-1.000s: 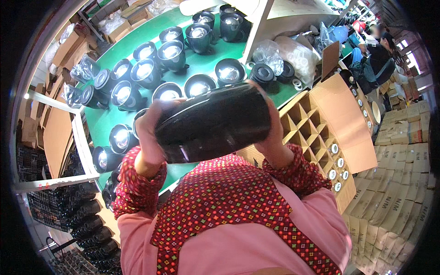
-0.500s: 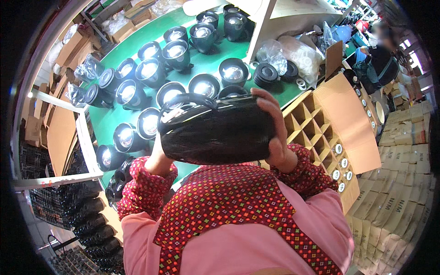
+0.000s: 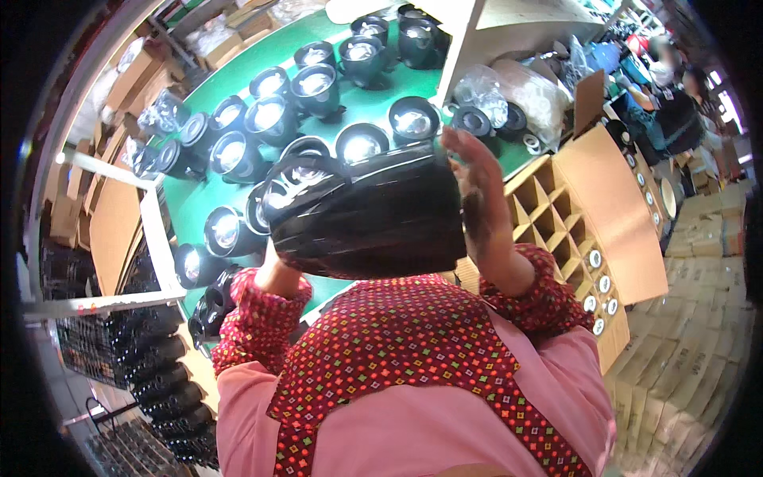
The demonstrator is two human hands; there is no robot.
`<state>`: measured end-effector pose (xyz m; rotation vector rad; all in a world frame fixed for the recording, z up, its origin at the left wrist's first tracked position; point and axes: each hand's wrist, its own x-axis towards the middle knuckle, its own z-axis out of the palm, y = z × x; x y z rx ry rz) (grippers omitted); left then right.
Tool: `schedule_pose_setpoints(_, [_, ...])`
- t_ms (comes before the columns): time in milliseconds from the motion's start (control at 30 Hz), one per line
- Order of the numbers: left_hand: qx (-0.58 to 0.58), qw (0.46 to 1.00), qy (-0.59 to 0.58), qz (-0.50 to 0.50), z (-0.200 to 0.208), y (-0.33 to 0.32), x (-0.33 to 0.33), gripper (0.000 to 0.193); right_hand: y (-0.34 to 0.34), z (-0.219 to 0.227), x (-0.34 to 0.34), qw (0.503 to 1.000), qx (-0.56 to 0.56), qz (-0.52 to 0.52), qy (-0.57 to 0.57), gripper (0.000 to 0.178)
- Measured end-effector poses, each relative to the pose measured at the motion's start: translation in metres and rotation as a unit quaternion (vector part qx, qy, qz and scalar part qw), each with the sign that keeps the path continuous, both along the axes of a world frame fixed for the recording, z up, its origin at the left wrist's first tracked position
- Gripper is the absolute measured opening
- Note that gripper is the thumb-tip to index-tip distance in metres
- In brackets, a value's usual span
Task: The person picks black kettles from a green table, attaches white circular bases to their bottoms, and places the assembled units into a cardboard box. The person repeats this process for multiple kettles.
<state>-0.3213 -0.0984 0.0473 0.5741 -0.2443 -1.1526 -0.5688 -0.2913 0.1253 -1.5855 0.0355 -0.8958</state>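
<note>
A large glossy black mug point(image 3: 373, 219), tilted on its side, is held up close in front of my chest. A dark loop like a handle shows at its upper left. My left hand point(image 3: 280, 274) grips it from the left end; the fingers are hidden behind the mug. Beside the right end is my right hand point(image 3: 489, 207), with the fingers stretched out and blurred. Whether its fingertips touch the mug I cannot tell. Behind the mug, several black mugs with shiny insides, one of them a mug point(image 3: 414, 119) just beyond it, stand on the green tabletop point(image 3: 373, 107).
At right, an open carton point(image 3: 608, 207) with cardboard dividers holds several pieces with white round ends. Black lids point(image 3: 471, 122) and clear plastic bags point(image 3: 481, 91) lie at the back right. Racks of black parts point(image 3: 163, 389) stand lower left. Stacked cartons point(image 3: 683, 342) and people are at far right.
My right hand has loosened from the mug's right end, its fingers now straighter. The mug has tilted and shifted slightly left. The view has moved a little.
</note>
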Motion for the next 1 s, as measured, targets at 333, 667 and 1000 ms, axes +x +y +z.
schedule_pose_setpoints(333, [0.038,0.995,0.039,-0.082,-0.025,-0.023,-0.059,0.04,-0.012,0.056,0.004,0.866,-0.478,0.132,-0.064,0.073])
schedule_pose_setpoints(667, [0.055,0.998,-0.016,-0.039,-0.039,-0.009,-0.037,0.042,-0.002,0.008,-0.005,0.955,-0.279,-0.053,-0.085,0.074])
schedule_pose_setpoints(1000, [0.046,0.999,-0.019,-0.02,-0.044,-0.017,-0.041,0.044,0.019,-0.034,-0.019,0.99,0.028,-0.137,-0.017,0.081])
